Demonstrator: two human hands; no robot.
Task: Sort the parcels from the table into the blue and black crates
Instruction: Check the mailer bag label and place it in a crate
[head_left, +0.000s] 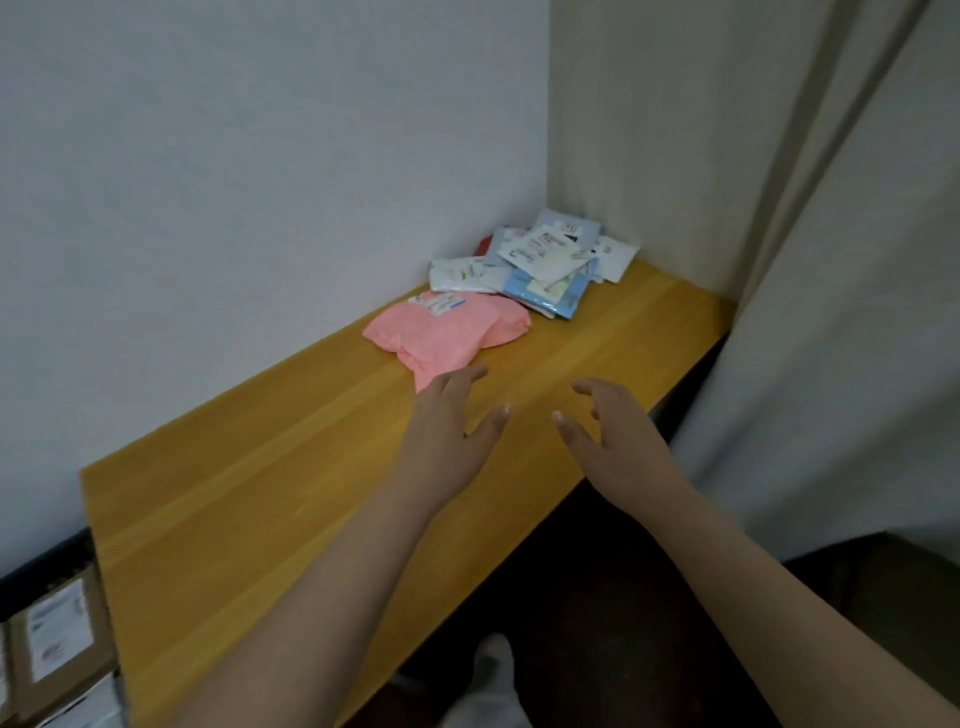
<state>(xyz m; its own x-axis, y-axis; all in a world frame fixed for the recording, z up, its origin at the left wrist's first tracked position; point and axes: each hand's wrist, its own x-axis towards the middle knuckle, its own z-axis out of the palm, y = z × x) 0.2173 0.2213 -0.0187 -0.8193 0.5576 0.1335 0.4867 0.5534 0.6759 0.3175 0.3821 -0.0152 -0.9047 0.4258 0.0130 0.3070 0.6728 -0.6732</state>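
At centre frame, on the wooden worktop (291, 499), lies a pink parcel (449, 332): soft crinkled poly bag, lumpy, white label with a blue stripe near its far edge. Behind it, toward the upper right corner against the wall, a loose pile of parcels (540, 265), white and pale blue flat mailers with printed labels, one red edge showing. Left hand (449, 421) spread, fingertips at the pink parcel's near corner; contact unclear. Right hand (608, 436) spread, fingers loosely bent, holding nothing. Cardboard box (57, 639), labelled, at lower left.
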